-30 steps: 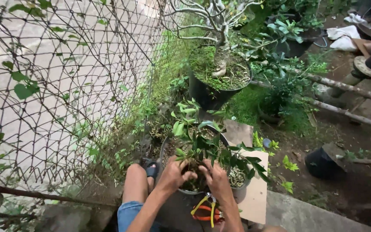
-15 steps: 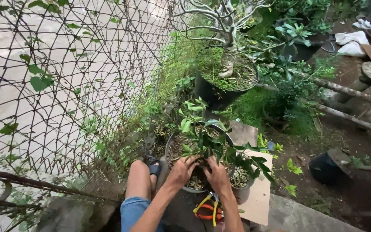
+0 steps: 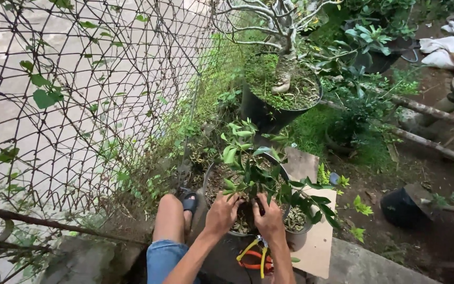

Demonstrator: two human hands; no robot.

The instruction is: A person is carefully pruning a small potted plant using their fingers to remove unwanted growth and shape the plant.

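Bare dirt ground outdoors, with a wire fence point(image 3: 80, 105) along the left and a concrete slab point(image 3: 363, 263) at the bottom edge. Three black pots show. In the nearest pot point(image 3: 214, 181), by the fence, stands one leafy plant point(image 3: 258, 176). The left hand point(image 3: 220, 214) and right hand point(image 3: 268, 220) press on the soil at its stem, fingers curled; what they clutch cannot be told. One pair of pliers point(image 3: 253, 256) lies below the hands.

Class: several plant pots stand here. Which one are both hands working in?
The nearest pot, holding the leafy green plant; the big black pot behind holds a bare-branched tree.
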